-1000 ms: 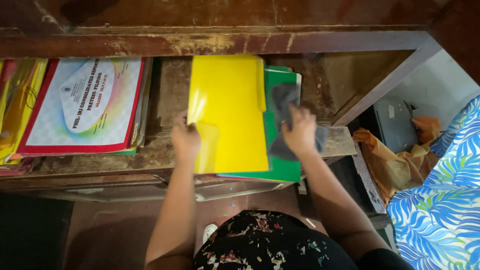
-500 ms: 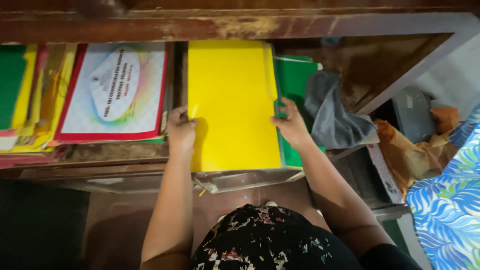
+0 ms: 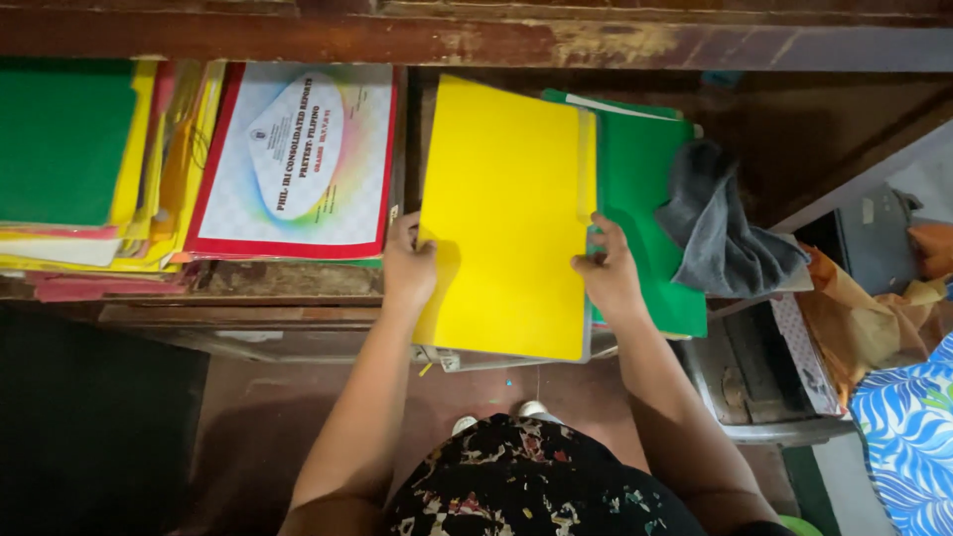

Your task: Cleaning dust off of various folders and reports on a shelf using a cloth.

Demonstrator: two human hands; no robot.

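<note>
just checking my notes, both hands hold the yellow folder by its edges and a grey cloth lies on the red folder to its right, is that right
Not quite. In the head view the grey cloth lies on a green folder, not a red one. The rest holds: the left hand and right hand hold the yellow folder by its edges.

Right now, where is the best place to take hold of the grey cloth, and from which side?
Pinch the grey cloth at its raised, bunched upper part, coming from above on the right. It lies crumpled on the green folder, free of both hands, and its folds probably give fingers something to catch.
</note>
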